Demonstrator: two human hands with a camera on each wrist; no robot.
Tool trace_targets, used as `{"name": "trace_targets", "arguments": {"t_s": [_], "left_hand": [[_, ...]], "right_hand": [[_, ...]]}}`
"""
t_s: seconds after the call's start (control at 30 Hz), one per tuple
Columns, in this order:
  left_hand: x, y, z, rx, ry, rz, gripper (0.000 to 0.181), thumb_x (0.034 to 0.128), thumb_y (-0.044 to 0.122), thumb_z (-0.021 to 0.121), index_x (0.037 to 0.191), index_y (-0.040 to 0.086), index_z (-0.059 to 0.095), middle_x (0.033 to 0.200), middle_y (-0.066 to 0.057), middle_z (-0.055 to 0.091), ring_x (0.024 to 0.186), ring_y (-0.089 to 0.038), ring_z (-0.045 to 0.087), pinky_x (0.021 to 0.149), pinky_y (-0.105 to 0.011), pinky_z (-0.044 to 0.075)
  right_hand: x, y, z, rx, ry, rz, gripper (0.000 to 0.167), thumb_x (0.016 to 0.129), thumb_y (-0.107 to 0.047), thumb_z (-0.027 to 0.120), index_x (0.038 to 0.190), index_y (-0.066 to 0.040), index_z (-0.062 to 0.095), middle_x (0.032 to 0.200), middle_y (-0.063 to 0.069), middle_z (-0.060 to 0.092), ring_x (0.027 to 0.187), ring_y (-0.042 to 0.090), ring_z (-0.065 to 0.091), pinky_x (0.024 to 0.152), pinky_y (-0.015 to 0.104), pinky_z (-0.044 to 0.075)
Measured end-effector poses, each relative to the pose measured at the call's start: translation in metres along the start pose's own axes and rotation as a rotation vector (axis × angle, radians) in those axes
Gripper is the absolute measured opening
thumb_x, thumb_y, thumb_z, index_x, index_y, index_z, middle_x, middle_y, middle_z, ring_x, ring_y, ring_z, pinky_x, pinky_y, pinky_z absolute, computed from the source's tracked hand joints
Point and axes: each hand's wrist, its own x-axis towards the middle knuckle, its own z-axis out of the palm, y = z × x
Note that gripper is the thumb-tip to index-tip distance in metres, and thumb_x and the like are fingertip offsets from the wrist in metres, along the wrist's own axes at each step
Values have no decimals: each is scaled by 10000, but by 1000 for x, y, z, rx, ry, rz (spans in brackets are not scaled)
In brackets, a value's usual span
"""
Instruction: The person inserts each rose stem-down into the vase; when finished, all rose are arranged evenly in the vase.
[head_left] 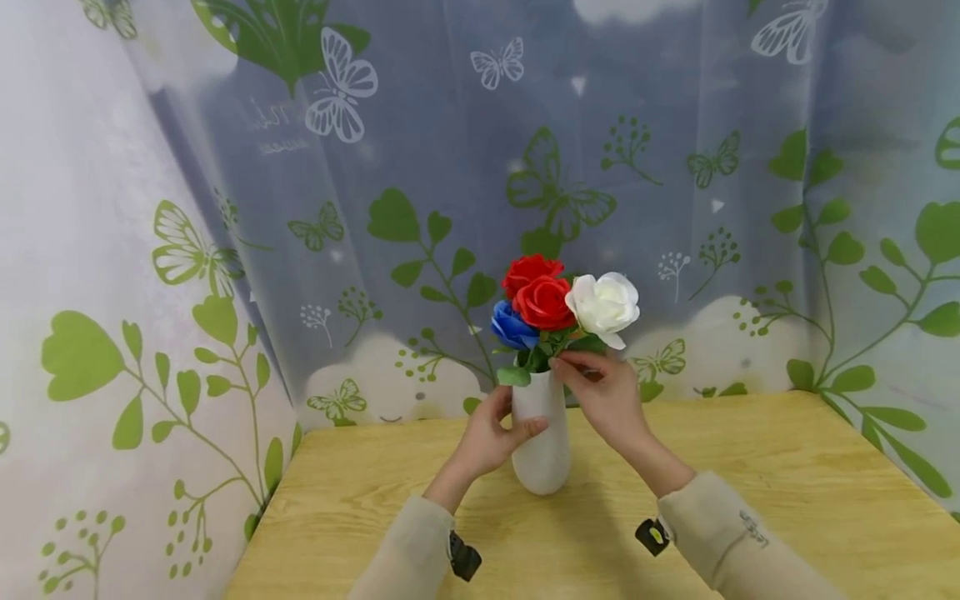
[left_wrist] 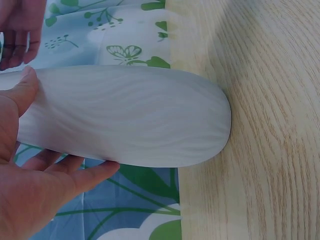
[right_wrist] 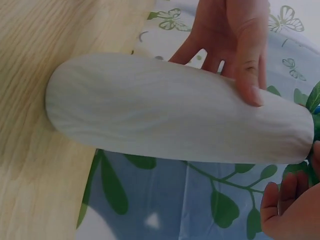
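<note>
A white vase (head_left: 543, 454) with a faint wavy surface (left_wrist: 135, 115) stands upright on the wooden table. My left hand (head_left: 486, 435) holds its side, thumb in front and fingers around the far side. Out of its mouth rise two red roses (head_left: 542, 302), a blue rose (head_left: 513, 326) and a white rose (head_left: 604, 303). At the rim, my right hand (head_left: 609, 398) pinches at the stem below the white rose with thumb and forefinger; leaves partly hide the grip. In the right wrist view, the curled fingers (right_wrist: 287, 192) show beside the vase mouth.
The light wooden table (head_left: 345, 508) runs back to a blue-grey curtain (head_left: 450, 167) printed with leaves and butterflies. Similar printed cloth hangs on the left (head_left: 90, 250) and right sides. A small black wrist camera (head_left: 464, 557) sits at the left sleeve, another (head_left: 652, 537) at the right.
</note>
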Motion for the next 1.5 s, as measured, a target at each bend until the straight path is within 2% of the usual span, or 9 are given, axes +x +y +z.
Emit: {"name": "trace_targets", "arguments": {"t_s": [0.13,0.4,0.7,0.83,0.97,1.1,1.23,1.37,1.5], "left_hand": [[0,1,-2,3,-3,-8,552,984,228,780,1473,106,555,1458,-98,625,1376,-311,598,1211,-531,438],[-1,-1,-5,-10,0,-8,519,983,223,780,1440,88,572,1436,-107,638,1349,-318,615,1177,-544,470],[-1,-7,-4,-11,2,4,537,982,206,780,1447,62,553,1436,-129,630,1344,-321,618,1181,-540,468],[0,-7,-4,-4,-2,-10,532,984,211,779,1443,62,553,1434,-128,630,1349,-315,615,1194,-528,457],[2,-8,-4,-3,6,12,508,988,195,772,1424,43,561,1419,-142,637,1341,-334,619,1182,-544,465],[2,-8,-4,-12,9,12,490,988,184,771,1409,31,573,1405,-150,644,1334,-345,622,1178,-558,465],[1,-9,-3,-14,6,17,492,986,184,773,1412,37,575,1410,-144,646,1339,-341,618,1179,-558,463],[1,-9,-4,-9,8,30,516,983,177,775,1437,57,560,1433,-127,637,1352,-334,611,1179,-552,466],[1,-8,-5,-4,4,9,547,985,206,777,1465,91,543,1454,-105,628,1367,-309,605,1183,-531,469]], "right_hand": [[-3,8,2,-6,0,37,285,1001,-260,751,1189,-56,812,1144,143,737,910,107,692,720,198,572],[-5,14,6,-79,4,-105,242,1009,-172,714,1198,-55,809,1048,124,736,856,84,641,723,219,544],[-2,12,7,-41,-22,8,304,1015,-280,733,1227,-73,801,1118,132,764,946,206,719,702,221,577],[-1,8,7,-58,-5,7,287,1010,-290,734,1185,-81,820,1152,137,765,932,227,734,680,224,572],[1,5,7,-78,13,-13,270,1000,-286,740,1159,-86,831,1139,135,785,923,254,750,676,226,569],[-3,10,7,-70,9,-39,265,1004,-265,743,1187,-91,822,1094,119,791,909,161,736,701,213,573],[-9,22,2,-54,-35,-111,272,1023,-224,722,1258,-107,793,1145,99,795,867,43,678,693,222,563],[-14,31,-9,-30,-101,-181,285,1047,-190,685,1311,-119,766,1178,93,775,809,46,643,653,251,565],[-14,43,-20,-83,-111,-218,238,1036,-187,701,1245,-130,799,1181,60,771,842,8,666,693,230,580]]}}
